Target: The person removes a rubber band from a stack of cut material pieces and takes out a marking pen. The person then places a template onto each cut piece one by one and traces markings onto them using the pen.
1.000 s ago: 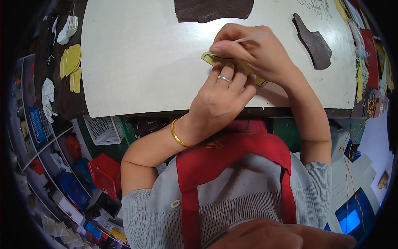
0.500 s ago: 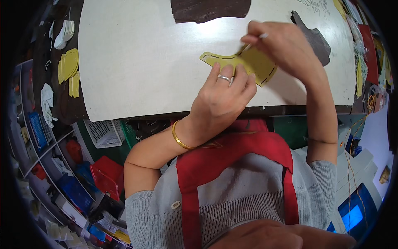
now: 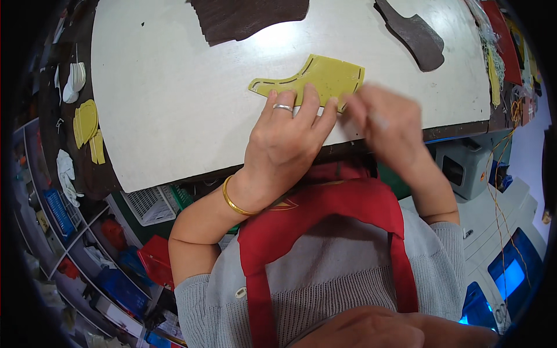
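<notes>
A flat yellow pattern piece with dark dashed slots along its edges lies on the white work board. It is narrow at the left and broad at the right. With spread fingers, my left hand presses its fingertips onto the piece's near edge; a ring and a gold bangle show. My right hand, smeared by motion, is at the piece's lower right edge. Its fingers are closed around a slim pen-like tool, of which only a pale part shows. The tool's tip is hidden.
Dark brown leather pieces lie at the far side, with another stack at far right. Yellow pieces and white pieces rest left of the board. Orange cords hang at right; a white basket stands below the board's edge.
My right hand has swept from the pattern piece's far edge down to its lower right edge, uncovering the broad top. My left hand stays on the piece. The whole view has shifted.
</notes>
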The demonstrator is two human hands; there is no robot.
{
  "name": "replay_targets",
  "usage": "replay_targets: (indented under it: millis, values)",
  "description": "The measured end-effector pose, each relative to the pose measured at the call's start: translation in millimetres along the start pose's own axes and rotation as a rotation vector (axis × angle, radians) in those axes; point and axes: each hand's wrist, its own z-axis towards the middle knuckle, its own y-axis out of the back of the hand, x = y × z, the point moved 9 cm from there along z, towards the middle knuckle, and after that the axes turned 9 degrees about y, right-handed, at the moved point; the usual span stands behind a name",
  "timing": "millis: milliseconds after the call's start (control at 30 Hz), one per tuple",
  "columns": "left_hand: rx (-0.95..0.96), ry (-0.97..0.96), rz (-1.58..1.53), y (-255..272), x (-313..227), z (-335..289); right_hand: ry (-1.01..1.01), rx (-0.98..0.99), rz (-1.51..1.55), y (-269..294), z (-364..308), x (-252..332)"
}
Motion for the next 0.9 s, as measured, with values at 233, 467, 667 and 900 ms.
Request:
replay_targets:
  millis: [233,467,667,900]
  values:
    - [-0.038,-0.054,0.107,0.9,-1.4,8.8,-0.397,-0.130,0.458,-3.4,18.0,-73.4]
    - [0.048,-0.084,0.104,-1.2,6.4,18.8,-0.223,0.174,0.477,-15.8,12.7,-65.2]
    - [-0.191,0.156,0.013,10.2,62.2,54.8,-0.770,-0.211,0.269,64.6,-67.6,-214.6]
    - [0.200,0.081,-0.143,-2.2,10.3,-4.4,-0.486,-0.213,0.582,20.7,-17.7,-118.0]
